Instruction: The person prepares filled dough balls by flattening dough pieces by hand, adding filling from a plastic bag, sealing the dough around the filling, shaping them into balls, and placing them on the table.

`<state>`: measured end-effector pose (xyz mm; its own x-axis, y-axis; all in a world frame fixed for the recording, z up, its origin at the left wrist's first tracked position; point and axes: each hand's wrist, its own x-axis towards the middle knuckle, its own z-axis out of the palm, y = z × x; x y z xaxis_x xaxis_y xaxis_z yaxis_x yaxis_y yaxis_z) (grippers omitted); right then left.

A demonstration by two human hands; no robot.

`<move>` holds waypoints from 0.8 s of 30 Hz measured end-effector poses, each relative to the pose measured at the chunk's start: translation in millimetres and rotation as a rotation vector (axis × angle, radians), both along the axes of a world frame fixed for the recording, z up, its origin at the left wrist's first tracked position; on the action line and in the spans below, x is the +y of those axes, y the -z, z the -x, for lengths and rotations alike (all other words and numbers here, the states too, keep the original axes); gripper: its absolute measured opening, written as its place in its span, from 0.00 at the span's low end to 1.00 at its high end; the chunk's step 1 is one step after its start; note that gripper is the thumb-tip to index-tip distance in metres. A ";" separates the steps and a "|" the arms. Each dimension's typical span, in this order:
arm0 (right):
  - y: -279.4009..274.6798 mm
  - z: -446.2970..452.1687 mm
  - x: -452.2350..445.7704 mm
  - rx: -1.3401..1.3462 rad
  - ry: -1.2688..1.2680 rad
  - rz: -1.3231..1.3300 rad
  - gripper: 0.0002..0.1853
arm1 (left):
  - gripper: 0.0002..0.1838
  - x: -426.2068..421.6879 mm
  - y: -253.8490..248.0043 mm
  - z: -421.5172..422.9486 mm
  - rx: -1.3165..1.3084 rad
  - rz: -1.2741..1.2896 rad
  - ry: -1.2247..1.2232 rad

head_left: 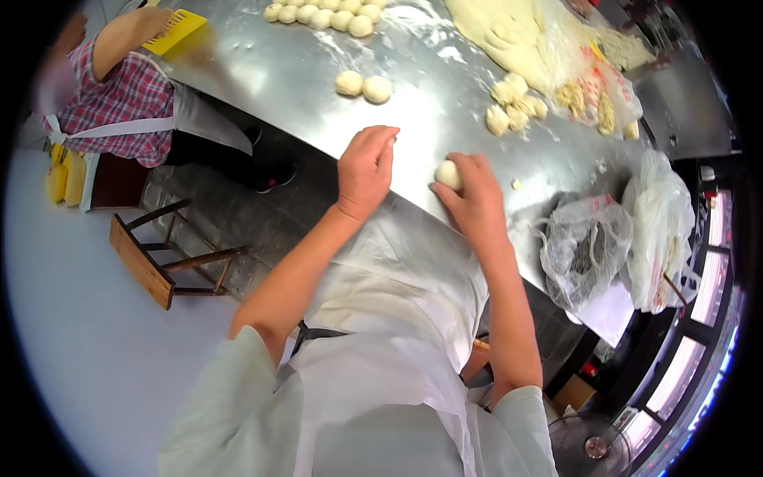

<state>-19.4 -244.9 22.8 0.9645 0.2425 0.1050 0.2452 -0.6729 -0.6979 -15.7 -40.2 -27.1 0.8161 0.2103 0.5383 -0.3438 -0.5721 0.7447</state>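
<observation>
My right hand [474,193] is curled round a smooth white dough ball [449,175] on the metal table, near its front edge. To the left, my left hand [366,169] is closed above the table edge, fingers curled in; a small pale bit shows at its fingertips, too small to make out. Beyond my left hand, two dough balls [377,90] sit side by side. A cluster of rough dough pieces [515,103] lies further right, and a tiny dough scrap [516,184] is just right of my right hand.
Rows of dough balls [320,18] and a large dough mass [509,36] lie at the back. Plastic bags [588,246] stand at the right edge. A co-worker at the left holds a yellow scraper [176,33]. A wooden stool [143,262] is on the floor.
</observation>
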 end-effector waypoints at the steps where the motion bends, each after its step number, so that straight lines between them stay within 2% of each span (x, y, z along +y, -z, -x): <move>1: -0.8 -6.6 0.7 0.026 0.031 -0.049 0.27 | 0.10 0.2 0.9 -1.3 -0.035 -0.019 -0.011; 3: -1.6 -23.0 2.1 0.020 0.110 -0.127 0.23 | 0.10 0.0 3.3 -4.7 -0.067 -0.016 -0.027; 6: -8.1 -53.0 21.2 -0.124 0.111 -0.144 0.24 | 0.11 0.5 4.1 -6.2 -0.113 -0.036 -0.030; 10: 13.1 -91.0 60.0 -0.256 0.006 -0.171 0.24 | 0.12 3.1 4.8 -4.9 -0.154 -0.051 -0.016; 12: 25.4 -99.9 82.2 -0.199 -0.062 -0.198 0.24 | 0.12 3.3 4.8 -5.4 -0.160 -0.062 -0.024; 16: 29.0 -103.7 90.9 -0.181 -0.068 -0.091 0.31 | 0.13 2.7 4.4 -4.3 -0.144 -0.071 -0.031; 17: 27.4 -102.3 85.3 -0.178 -0.067 -0.037 0.36 | 0.13 2.6 4.4 -5.3 -0.147 -0.065 -0.031; 20: -5.7 -79.1 52.7 -0.072 -0.068 -0.067 0.38 | 0.14 1.9 7.3 -7.5 -0.191 -0.069 -0.044; 21: -2.9 -76.1 33.3 -0.011 0.018 -0.131 0.32 | 0.14 1.7 8.8 -6.9 -0.181 -0.096 -0.050; 24: -2.9 -78.2 -15.2 -0.223 0.225 -0.018 0.26 | 0.13 0.6 12.0 -8.0 -0.195 -0.145 -0.053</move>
